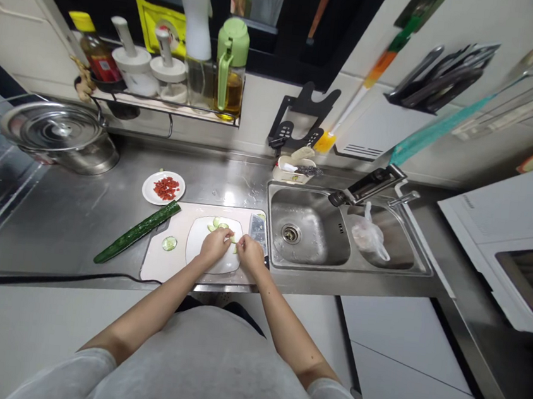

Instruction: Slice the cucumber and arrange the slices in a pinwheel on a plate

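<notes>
Over a white plate (197, 250) my left hand (215, 246) and my right hand (250, 255) come together, fingertips pinched on a small pale green cucumber slice (234, 239). My fingers hide part of that slice. Several more cucumber slices (216, 222) lie at the plate's far side. The plate rests on a pale cutting board (157, 263). A cucumber end piece (169, 243) sits on the board left of the plate. At the right, a knife (258, 229) lies on the board, partly behind my right hand. A long cut cucumber (136, 235) overlaps the board's left edge.
A small plate of chopped red pieces (148, 195) stands behind the cucumber. The double sink (311, 207) adjoins the board's right, with a plastic bag (370, 237) in its right basin. A lidded steel pot (81, 153) stands at left. Bottles and jars fill the wall rack (162, 107).
</notes>
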A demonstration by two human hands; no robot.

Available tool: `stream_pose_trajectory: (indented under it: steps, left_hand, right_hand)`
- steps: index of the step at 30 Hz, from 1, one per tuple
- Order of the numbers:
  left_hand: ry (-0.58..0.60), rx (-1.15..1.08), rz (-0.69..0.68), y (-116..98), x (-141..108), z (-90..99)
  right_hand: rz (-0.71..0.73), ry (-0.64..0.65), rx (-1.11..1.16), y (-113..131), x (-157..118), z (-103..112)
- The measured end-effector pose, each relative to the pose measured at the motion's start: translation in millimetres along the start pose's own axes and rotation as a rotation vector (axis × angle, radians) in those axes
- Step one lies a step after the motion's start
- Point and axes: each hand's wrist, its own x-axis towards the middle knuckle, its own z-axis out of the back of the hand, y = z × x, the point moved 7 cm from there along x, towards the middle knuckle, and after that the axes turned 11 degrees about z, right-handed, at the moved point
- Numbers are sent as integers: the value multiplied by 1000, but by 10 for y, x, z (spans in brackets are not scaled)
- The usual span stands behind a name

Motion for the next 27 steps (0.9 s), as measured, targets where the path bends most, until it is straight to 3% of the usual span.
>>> stream_pose_trajectory:
  steps: [13, 27]
  left_hand:
    - [24, 228, -16, -43, -77, 0]
    - [20, 291, -110, -58, -110, 43]
  right_hand:
    - [58, -35, -62, 60, -68, -35]
    - [-62, -6, -87, 133, -54, 10]
